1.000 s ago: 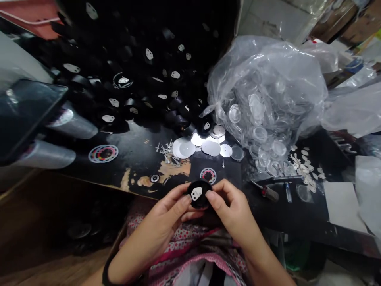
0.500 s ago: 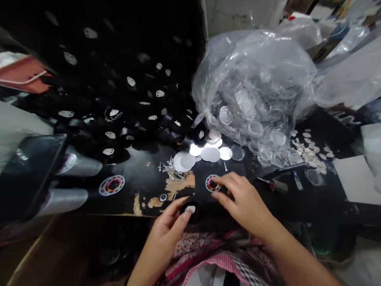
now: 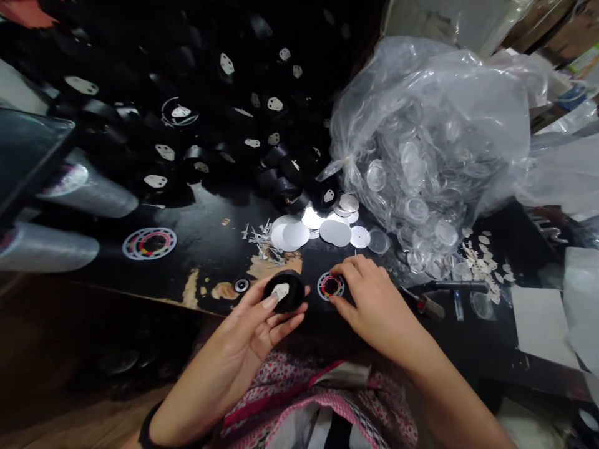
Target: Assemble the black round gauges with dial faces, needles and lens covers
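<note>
I see the left hand [image 3: 253,321] grasping a round black cup-shaped part [image 3: 293,290], lower centre of the frame. Just right, the right hand [image 3: 372,302] has thumb and forefinger at a flat grey-and-red printed disc [image 3: 331,286]; whether they grip it, I cannot tell.

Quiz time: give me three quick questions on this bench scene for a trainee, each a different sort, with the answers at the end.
1. True or false: the screwdriver handle lies to the right of the right hand.
2. What does the left hand hold?
A) a sheet of paper
B) a black round piece
C) a plastic bag
3. What is nearest the right hand's fingertips?

Key: 1. True. 2. B. 3. The small patterned disc.
</note>
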A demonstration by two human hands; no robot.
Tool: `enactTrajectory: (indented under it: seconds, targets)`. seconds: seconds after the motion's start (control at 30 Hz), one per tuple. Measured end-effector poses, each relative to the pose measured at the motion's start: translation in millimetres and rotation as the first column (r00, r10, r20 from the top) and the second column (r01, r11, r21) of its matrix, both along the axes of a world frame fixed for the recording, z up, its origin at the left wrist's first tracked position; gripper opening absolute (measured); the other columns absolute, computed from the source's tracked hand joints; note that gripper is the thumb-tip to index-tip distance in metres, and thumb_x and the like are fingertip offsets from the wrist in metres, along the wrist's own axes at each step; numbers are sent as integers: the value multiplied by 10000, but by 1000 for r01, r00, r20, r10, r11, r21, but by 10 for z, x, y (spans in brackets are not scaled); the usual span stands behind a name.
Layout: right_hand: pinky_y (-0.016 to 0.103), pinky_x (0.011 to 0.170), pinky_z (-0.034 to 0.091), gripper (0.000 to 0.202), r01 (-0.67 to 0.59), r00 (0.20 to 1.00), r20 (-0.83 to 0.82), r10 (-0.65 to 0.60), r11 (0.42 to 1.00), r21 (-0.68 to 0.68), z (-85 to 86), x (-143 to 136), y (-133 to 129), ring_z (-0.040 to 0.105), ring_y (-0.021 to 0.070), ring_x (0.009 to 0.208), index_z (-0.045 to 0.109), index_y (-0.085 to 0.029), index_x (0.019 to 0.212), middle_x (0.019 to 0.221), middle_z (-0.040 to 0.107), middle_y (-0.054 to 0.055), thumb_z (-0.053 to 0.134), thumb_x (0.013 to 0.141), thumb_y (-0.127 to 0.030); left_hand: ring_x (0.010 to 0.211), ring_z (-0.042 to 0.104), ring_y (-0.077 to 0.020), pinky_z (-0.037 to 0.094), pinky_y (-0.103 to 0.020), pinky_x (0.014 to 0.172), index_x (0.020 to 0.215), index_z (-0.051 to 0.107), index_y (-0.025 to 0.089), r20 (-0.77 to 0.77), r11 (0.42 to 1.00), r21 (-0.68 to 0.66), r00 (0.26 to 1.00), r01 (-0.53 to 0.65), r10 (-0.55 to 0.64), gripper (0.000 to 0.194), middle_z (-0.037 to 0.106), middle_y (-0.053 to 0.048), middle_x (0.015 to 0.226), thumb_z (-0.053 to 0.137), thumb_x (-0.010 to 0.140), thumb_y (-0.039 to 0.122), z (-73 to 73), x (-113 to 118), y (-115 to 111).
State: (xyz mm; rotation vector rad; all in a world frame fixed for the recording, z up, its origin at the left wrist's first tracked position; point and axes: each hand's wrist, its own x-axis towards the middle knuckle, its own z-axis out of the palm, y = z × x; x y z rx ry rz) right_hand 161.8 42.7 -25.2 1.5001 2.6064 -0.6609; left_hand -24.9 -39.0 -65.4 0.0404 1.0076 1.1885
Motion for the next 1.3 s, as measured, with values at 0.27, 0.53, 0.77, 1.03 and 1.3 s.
enactTrajectory:
  seconds: [0.27,0.53,0.77,1.03,1.3]
  targets:
    - [432,865,483,230,36,988,-150,-37,999,-10,-73,27,40,598,259,1006,550,-189,1048,1099,607,85,688,868,-151,1007,743,-229,598,-341,935,1131,727,160,136,1000,-23,991,17,-13,266,775,-113,1130,655,950,342,35,-1,23]
    - [320,709,483,120,313,777,-507,-374,928,-204,-171,89,-89,629,181,782,612,-222,1035,873,676,25,606,917,-246,899,764,-228,628,-335,853,999,780,195,36,1000,5,999,13,-13,240,791,-82,1042,790,837,373,24,15,16]
    - [267,764,520,69,322,556,-677,-483,876,-360,-29,-164,-284,678,146,831,694,-251,965,901,731,-7,634,930,-250,921,758,-233,635,-326,840,1089,769,218,-63,999,-37,998,17,-19,403,793,-77,1054,872,739,391,18,105,32]
    - [252,617,485,110,357,534,-601,-595,803,-478,-48,-206,-276,641,132,681,605,-218,837,781,674,-6,642,904,-299,947,744,-157,600,-203,848,1046,796,300,-140,989,96,985,112,-98,255,795,6,1058,824,802,370,-34,150,44]
    - [236,578,431,187,373,624,-544,-562,825,-425,-89,-192,-246,565,120,650,541,-218,795,718,589,-31,672,870,-328,869,738,-146,595,-197,810,998,804,316,-198,983,135,976,124,-96,276,793,15,976,868,739,387,-52,154,46]
